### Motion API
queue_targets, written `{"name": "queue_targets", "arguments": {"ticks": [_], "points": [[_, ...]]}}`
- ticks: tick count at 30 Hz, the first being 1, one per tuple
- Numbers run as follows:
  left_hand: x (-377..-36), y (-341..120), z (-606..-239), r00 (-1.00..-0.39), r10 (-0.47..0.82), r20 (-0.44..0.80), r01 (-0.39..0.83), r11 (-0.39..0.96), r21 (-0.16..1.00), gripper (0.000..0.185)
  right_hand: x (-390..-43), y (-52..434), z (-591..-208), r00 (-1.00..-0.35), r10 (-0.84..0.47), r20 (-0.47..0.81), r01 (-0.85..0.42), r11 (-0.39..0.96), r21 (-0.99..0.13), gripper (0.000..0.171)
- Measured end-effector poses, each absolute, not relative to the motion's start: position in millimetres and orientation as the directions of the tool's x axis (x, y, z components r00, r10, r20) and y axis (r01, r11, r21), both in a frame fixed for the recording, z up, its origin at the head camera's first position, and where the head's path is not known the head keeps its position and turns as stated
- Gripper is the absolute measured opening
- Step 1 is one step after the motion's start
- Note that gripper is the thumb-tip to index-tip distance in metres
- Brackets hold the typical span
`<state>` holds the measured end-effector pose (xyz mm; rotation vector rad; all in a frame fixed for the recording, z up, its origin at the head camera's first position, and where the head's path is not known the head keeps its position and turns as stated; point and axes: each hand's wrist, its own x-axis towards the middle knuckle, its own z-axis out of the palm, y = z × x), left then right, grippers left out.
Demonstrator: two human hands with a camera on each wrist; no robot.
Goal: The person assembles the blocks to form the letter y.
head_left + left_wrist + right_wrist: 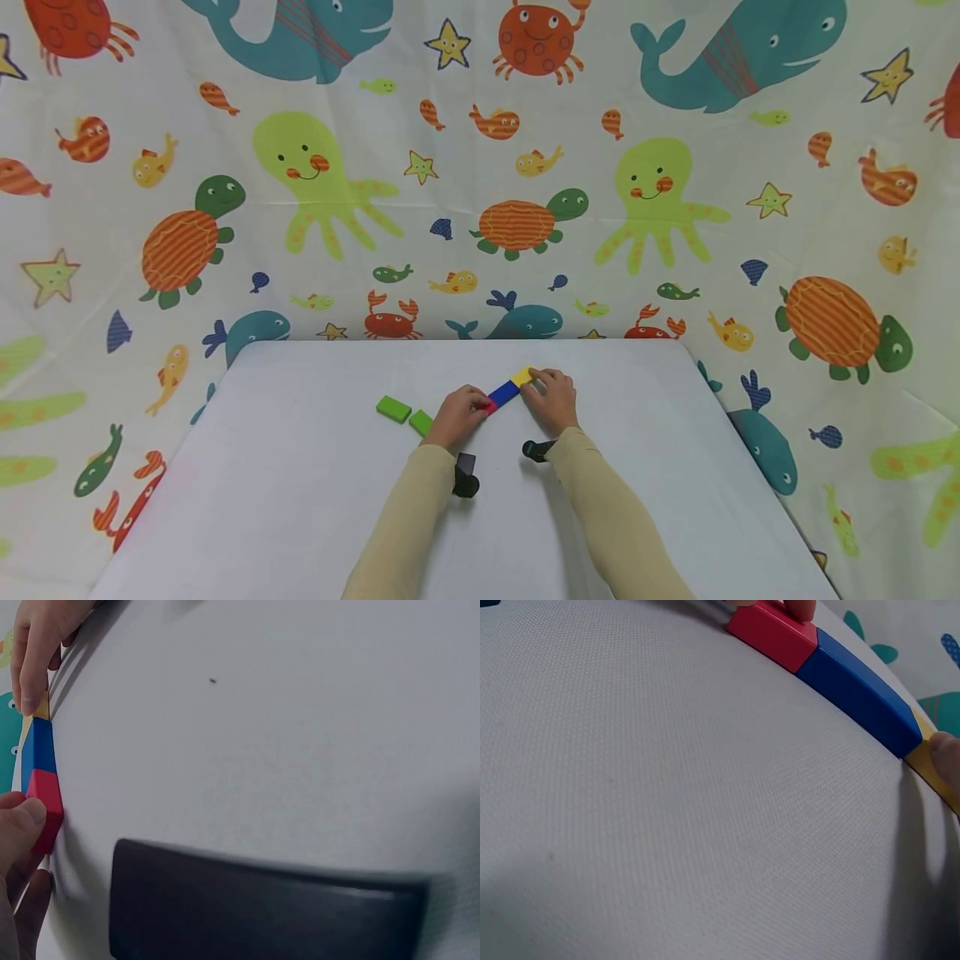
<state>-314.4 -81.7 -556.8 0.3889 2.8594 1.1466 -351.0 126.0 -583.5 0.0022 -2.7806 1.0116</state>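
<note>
Red block (pixel 776 634), blue block (pixel 862 694) and yellow block (pixel 928 761) in one slanting row

At left, a whole green block (pixel 393 409) and a partly hidden green block (pixel 421 422) lie on the white table (pixel 262 483). The left hand (pixel 457 418) pinches the red block, the near-left end; the row's long axis runs diagonally away to the far right, where the right hand (pixel 553 400) pinches the yellow block.

I'm getting a bright, even head view; both wrist views are running dimmer, bowing straight lines, with soft shadows falling across the table (pixel 285 475)
</note>
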Motion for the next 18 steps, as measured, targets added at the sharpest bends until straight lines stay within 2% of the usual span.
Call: {"name": "queue_targets", "arguments": {"ticks": [18], "points": [[-316.8,-82.3,-559.4,-0.966,0.251,0.069,0.231,0.704,0.672,0.018,-352.1,120.3,-581.3,-0.979,0.097,0.181,-0.035,0.789,-0.614,0.05]]}}
